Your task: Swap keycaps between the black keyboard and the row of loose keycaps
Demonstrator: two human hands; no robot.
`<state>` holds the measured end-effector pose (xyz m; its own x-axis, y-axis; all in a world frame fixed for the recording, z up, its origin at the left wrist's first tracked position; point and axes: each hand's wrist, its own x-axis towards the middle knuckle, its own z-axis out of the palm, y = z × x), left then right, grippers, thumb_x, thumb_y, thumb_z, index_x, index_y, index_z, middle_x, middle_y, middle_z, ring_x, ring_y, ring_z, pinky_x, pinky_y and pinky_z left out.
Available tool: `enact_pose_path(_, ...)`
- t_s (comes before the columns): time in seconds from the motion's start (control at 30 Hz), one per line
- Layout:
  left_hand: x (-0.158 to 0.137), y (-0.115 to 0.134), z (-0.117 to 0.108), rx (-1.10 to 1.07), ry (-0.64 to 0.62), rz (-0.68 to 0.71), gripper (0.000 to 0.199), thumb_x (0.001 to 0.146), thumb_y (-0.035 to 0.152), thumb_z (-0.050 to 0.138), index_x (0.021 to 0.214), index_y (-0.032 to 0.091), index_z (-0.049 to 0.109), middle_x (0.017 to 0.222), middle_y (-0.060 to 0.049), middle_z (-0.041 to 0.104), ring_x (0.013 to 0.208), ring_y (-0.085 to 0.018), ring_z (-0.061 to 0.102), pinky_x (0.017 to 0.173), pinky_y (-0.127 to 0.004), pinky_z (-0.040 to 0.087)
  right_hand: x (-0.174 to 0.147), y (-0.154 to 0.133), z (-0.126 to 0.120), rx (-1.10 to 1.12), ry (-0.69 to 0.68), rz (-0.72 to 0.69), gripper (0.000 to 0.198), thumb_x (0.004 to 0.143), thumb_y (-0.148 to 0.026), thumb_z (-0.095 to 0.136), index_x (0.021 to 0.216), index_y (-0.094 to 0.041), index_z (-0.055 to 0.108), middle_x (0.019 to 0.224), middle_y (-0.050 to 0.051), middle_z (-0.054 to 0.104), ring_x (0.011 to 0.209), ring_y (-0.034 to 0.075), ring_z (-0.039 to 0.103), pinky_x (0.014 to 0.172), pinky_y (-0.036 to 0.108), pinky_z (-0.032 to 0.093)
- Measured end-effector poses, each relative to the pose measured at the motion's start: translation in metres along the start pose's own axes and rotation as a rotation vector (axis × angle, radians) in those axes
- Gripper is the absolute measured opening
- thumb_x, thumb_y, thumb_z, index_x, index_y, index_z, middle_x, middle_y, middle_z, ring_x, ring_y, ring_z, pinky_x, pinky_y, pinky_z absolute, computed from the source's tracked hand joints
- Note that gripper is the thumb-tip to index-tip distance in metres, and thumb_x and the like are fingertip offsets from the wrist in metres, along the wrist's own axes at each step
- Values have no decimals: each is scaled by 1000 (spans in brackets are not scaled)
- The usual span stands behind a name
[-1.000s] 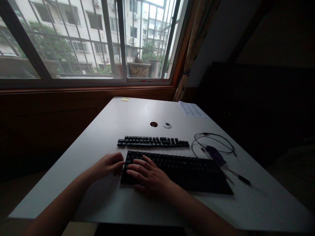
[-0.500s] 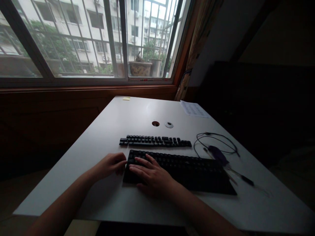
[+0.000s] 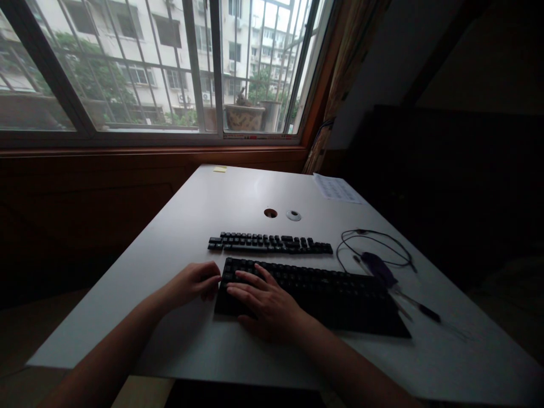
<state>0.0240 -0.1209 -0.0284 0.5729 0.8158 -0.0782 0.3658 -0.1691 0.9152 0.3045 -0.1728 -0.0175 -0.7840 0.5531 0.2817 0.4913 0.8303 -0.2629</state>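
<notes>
A black keyboard (image 3: 340,306) lies on the white desk in front of me, part of it under my hand. My right hand (image 3: 270,306) rests on its left part, palm down, fingers stretched out and a little apart over the keys. My left hand (image 3: 198,281) is at the keyboard's left edge, fingers curled and pinched together; whatever may be between the fingertips is hidden. Just behind the keyboard, black keycaps (image 3: 267,243) sit off it in neat rows on the desk.
Right of the keyboard lie a coiled black cable (image 3: 378,231), a dark purple item (image 3: 378,269) and a thin tool with a black handle (image 3: 429,313). Farther back are a round desk hole (image 3: 271,213), its grey cover (image 3: 293,215), printed paper (image 3: 338,188) and a yellow note (image 3: 220,169).
The whole view has shifted slightly. Both hands keep nearly the same places on and beside the keyboard.
</notes>
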Motion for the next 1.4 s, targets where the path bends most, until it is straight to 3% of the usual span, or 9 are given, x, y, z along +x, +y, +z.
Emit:
enact_pose_path(0.37, -1, 0, 2, 34, 51, -1, 36, 100, 51, 54, 89, 17, 60, 64, 1, 66, 49, -11, 58, 48, -22, 46, 0, -2, -2, -86, -5, -15, 57, 101, -35, 56, 155, -29, 37, 163, 3, 41, 157, 21, 20, 130, 54, 0)
enact_pose_path(0.5, 1, 1, -5, 177, 199, 56, 34, 98, 49, 56, 88, 18, 63, 69, 0, 67, 53, -12, 59, 51, -22, 46, 0, -1, 0, -102, -15, -24, 56, 102, -34, 55, 155, -31, 37, 163, 1, 41, 157, 21, 20, 129, 54, -1)
enact_pose_path(0.63, 10, 3, -26, 338, 457, 156, 32, 96, 49, 60, 89, 19, 70, 78, -2, 70, 69, -15, 63, 62, -25, 49, 0, -1, 1, -98, -20, -23, 57, 102, -36, 55, 155, -30, 37, 162, 1, 43, 157, 20, 21, 129, 54, -2)
enact_pose_path(0.87, 56, -5, -78, 643, 561, 243, 31, 93, 49, 62, 96, 24, 80, 97, -7, 69, 83, -21, 61, 80, -34, 50, 1, 0, 1, -84, -24, -31, 51, 104, -37, 51, 153, -29, 39, 163, 1, 41, 157, 19, 21, 129, 51, -7)
enact_pose_path(1.07, 103, -18, -95, 779, 439, 301, 22, 91, 43, 70, 94, 25, 83, 103, -10, 71, 97, -26, 62, 100, -46, 39, 1, -1, 0, -44, -15, -23, 51, 102, -36, 55, 151, -29, 41, 159, 2, 47, 156, 19, 25, 129, 53, -4)
enact_pose_path(1.23, 121, -20, -100, 804, 359, 331, 26, 87, 50, 75, 92, 26, 83, 102, -10, 72, 96, -26, 62, 99, -45, 37, 3, -2, -1, 0, -10, -12, 51, 103, -38, 55, 151, -29, 40, 156, 1, 52, 153, 18, 31, 130, 53, -4)
enact_pose_path(1.4, 128, -24, -106, 829, 296, 354, 24, 85, 50, 76, 90, 27, 83, 102, -9, 73, 96, -24, 61, 98, -41, 36, 1, -1, 1, -44, 19, -26, 55, 100, -38, 58, 152, -30, 41, 159, 2, 48, 153, 23, 27, 130, 55, 8)
